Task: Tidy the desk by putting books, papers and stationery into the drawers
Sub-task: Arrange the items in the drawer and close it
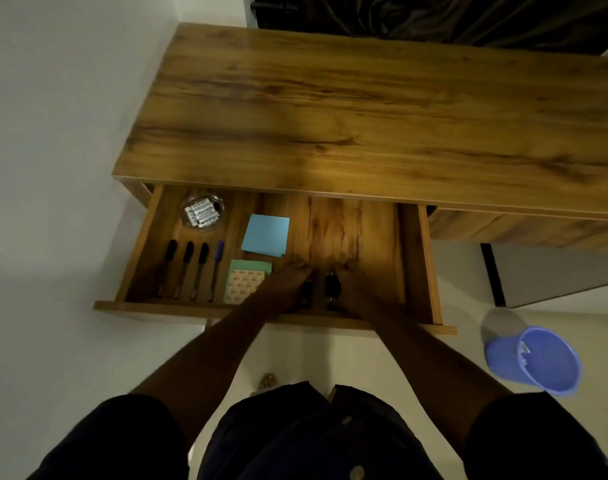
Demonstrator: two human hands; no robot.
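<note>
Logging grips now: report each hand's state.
Left hand: holds a small black object.
Right hand: touches second black object; grip cannot be told.

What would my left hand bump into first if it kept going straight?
Probably nothing soon: the left hand points over bare drawer floor toward the back under the desk. The blue pad lies left of that line.

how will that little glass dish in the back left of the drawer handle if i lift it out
The glass dish looks thick, so probably heavy for its size and breakable if knocked. Its smooth rim may be slippery. The white packs lie loose inside, so tilting would likely spill them.
</note>
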